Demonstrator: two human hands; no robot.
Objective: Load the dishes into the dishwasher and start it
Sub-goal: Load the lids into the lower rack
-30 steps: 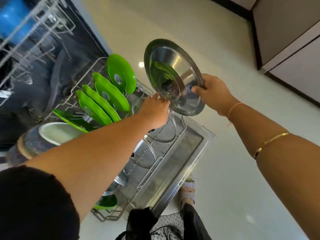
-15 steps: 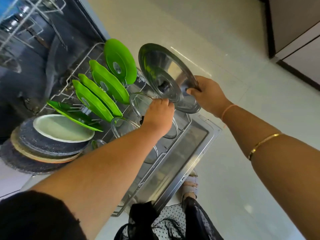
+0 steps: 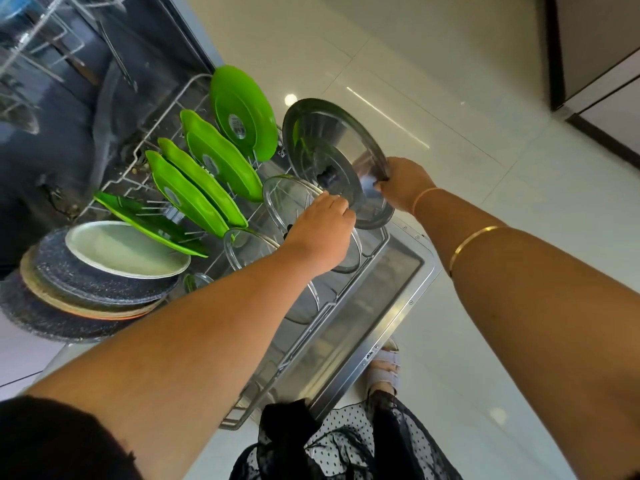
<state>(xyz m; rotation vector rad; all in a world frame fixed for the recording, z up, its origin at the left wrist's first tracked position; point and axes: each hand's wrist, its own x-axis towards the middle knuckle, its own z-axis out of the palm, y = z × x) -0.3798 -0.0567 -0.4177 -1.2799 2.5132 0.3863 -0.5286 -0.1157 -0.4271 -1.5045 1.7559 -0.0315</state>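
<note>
Plate stack (image 3: 104, 299) at 9 o'clock. Green plates (image 3: 207, 174) upright in rack (image 3: 375, 245). Left hand (image 3: 318, 233) curls over glass lid (image 3: 291, 199) top rim; lid stands in rack. Steel lid (image 3: 332, 150) at green plates' 3 o'clock, tilted above rack, right hand (image 3: 403, 183) pinching its 4 o'clock edge.

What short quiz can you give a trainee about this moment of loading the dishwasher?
1. True or false: the right hand grips the steel lid by its rim.
2. Which colour are the plates standing in the lower rack? A red, B green, C white.
3. Short answer: which hand holds the glass lid?
Key: 1 true; 2 B; 3 the left hand.
</note>
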